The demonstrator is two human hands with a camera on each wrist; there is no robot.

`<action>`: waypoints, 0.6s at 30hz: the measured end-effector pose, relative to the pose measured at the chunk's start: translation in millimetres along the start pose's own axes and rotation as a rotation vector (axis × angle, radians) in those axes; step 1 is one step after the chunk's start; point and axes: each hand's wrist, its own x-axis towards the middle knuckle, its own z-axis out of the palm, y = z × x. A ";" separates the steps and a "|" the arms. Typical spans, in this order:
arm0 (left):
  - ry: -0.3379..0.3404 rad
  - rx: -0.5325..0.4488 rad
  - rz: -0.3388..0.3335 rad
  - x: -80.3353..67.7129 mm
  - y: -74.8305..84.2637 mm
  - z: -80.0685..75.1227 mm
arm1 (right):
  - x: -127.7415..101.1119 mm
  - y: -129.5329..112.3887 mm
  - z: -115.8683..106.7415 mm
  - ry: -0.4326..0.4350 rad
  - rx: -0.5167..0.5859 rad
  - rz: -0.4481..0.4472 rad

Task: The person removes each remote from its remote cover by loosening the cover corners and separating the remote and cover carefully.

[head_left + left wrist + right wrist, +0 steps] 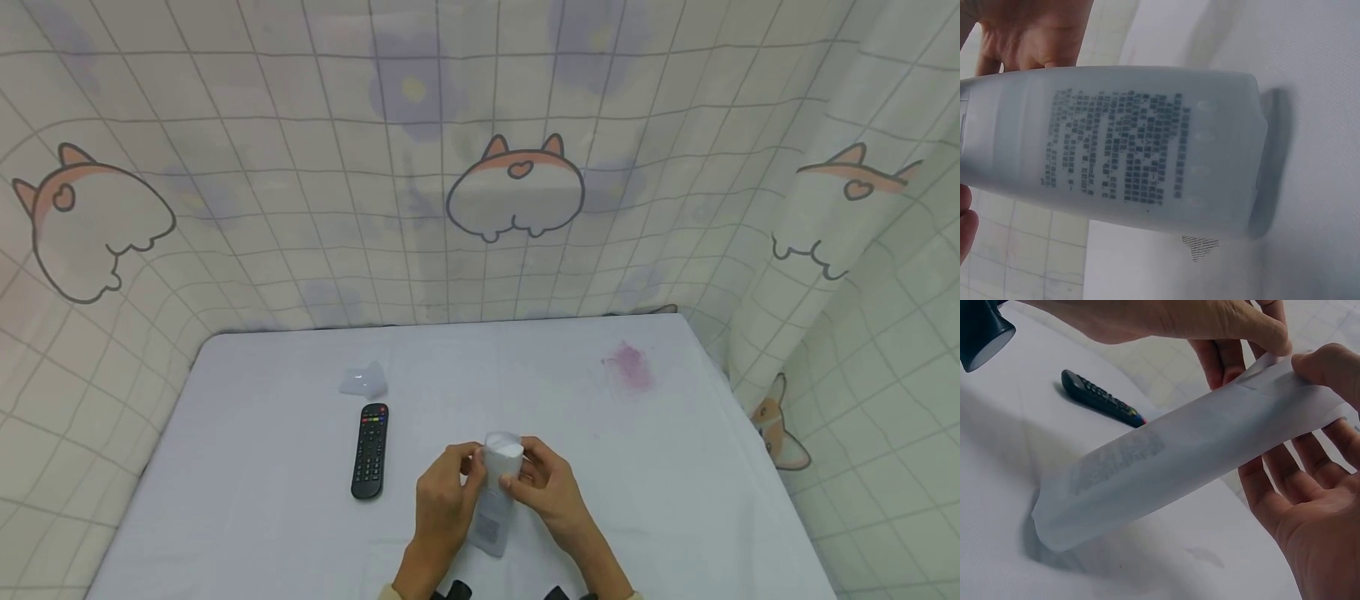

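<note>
A translucent white plastic sleeve [491,510], long and flat, stands tilted between both hands at the front middle of the table. Small dark printed text [1116,147] shows on its side in the left wrist view. My left hand [444,493] pinches the upper rim on the left with thumb and forefinger. On the right, my right hand [551,493] grips the same end, its thumb [1329,362] on the near face and its fingers curled behind. In the right wrist view, the sleeve's lower end [1054,519] is close to the white cloth.
Left of the hands lies a black remote control [370,452]. Beyond it is a small clear piece of plastic [365,380]. A pink stain [630,364] marks the white tablecloth [262,433] at the back right. Grid-patterned fabric [300,208] hangs behind and beside the table.
</note>
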 end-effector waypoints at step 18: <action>0.020 0.099 -0.022 0.4 2.2 1.1 | -5.5 -2.9 -4.6 -0.043 -0.030 -0.019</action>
